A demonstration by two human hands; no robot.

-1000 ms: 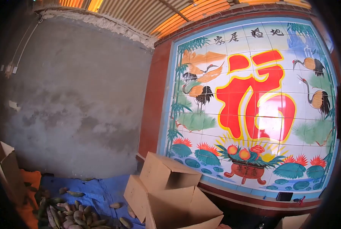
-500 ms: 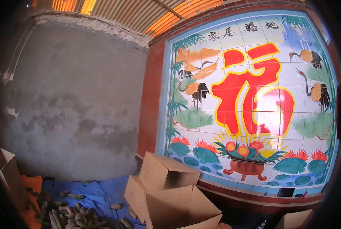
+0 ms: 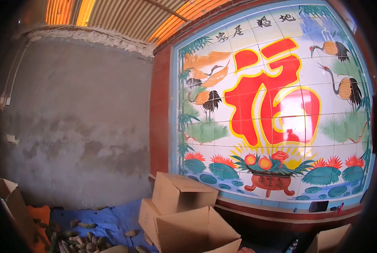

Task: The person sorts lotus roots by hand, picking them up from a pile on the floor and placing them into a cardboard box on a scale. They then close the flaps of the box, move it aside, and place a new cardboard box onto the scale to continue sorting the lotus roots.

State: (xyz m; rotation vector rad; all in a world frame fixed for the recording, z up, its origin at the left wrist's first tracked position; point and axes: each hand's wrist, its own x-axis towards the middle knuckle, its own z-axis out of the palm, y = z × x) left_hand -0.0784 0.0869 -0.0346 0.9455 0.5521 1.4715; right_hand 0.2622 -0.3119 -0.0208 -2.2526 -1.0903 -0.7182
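Neither of my hands shows in the head view. At the bottom centre an open cardboard box stands with its flaps up. Behind it a second carton sits tilted on top of another carton. To the left, a heap of long greenish and pinkish-brown vegetables lies on a blue sheet; their exact kind I cannot make out.
An open carton stands at far left beside orange cloth. Another carton and a bottle are at lower right. A painted tile wall has a ledge holding a dark flat object. A grey wall rises at left.
My view has turned slightly, so the wall panel sits further left and the ceiling's position shifts. The boxes and vegetables appear where they were in the room.
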